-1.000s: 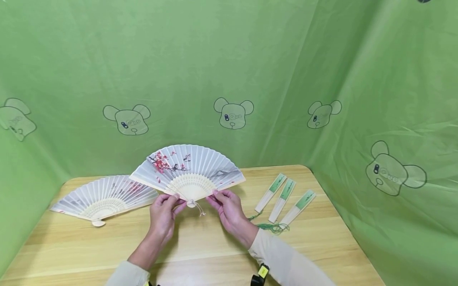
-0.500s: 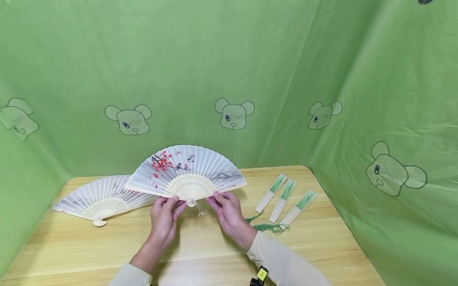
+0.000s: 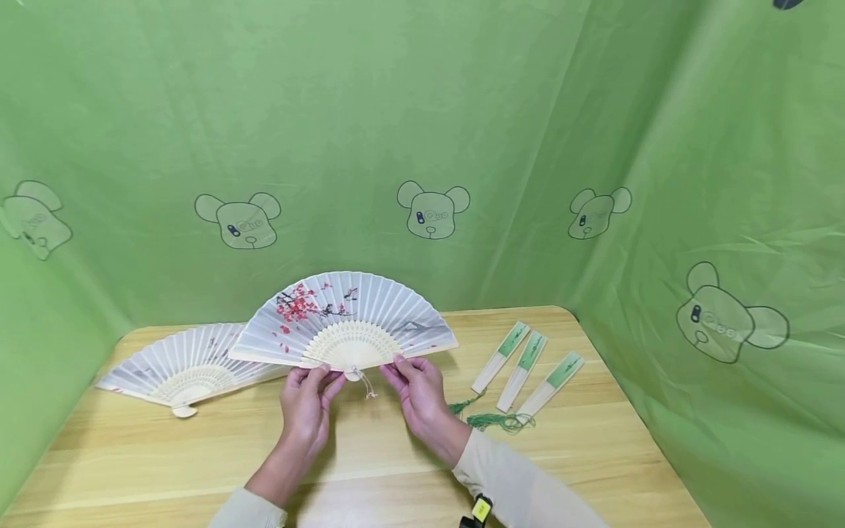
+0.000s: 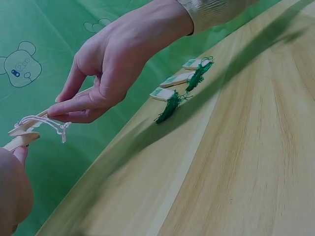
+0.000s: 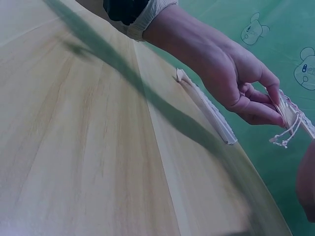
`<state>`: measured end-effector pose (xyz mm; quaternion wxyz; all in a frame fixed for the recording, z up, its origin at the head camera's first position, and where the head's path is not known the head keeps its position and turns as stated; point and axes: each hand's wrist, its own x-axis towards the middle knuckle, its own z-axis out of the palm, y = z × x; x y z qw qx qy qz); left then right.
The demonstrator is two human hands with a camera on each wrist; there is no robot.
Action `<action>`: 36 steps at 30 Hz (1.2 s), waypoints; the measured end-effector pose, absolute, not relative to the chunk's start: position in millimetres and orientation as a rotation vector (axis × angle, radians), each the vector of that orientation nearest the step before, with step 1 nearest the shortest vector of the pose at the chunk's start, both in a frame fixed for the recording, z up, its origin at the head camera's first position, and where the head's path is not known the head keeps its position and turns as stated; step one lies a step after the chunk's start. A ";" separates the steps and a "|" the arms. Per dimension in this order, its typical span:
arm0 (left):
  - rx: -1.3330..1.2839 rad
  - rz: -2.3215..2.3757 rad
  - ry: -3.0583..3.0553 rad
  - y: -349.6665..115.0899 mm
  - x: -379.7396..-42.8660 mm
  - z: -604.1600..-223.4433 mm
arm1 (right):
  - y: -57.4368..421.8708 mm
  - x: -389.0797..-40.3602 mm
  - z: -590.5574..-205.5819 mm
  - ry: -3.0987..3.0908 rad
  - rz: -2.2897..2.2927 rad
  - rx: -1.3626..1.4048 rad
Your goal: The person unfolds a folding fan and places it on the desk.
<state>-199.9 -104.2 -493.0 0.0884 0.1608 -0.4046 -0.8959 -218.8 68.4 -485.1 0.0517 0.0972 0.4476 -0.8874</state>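
Note:
A spread folding fan [image 3: 350, 315] with grey-white cloth, red blossoms and pale slotted ribs is held up over the table. My left hand [image 3: 305, 407] pinches its lower left edge between thumb and fingers. On the other side my right hand [image 3: 422, 396] pinches the lower right edge the same way. A thin cord [image 4: 56, 125] with a knotted end dangles from the fan's pivot between the hands. Behind and to the left, a second spread fan [image 3: 194, 370] of the same kind lies on the table, partly covered by the held one in the head view.
Three folded fans [image 3: 521, 370] with green upper parts lie side by side at the right of the wooden table [image 3: 370, 469]. Their green tassels [image 3: 495, 420] trail towards my right wrist. A green curtain [image 3: 330, 132] with bear-head prints surrounds the table's back and sides.
The held fan has tipped slightly and its top edge sits a little lower, its left end further left. Both hands keep their grip. The other fans stay put.

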 end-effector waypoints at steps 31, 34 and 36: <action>0.417 -2.728 -1.145 -117.6 -196.3 -491.1 | 67.1 -219.9 -486.1 1.399 -2.660 0.286; 0.419 -2.732 -1.169 -119.6 -197.0 -491.4 | 67.8 -220.8 -487.1 1.408 -2.648 0.286; 0.420 -2.733 -1.192 -120.8 -197.7 -492.0 | 68.3 -221.4 -488.2 1.420 -2.640 0.286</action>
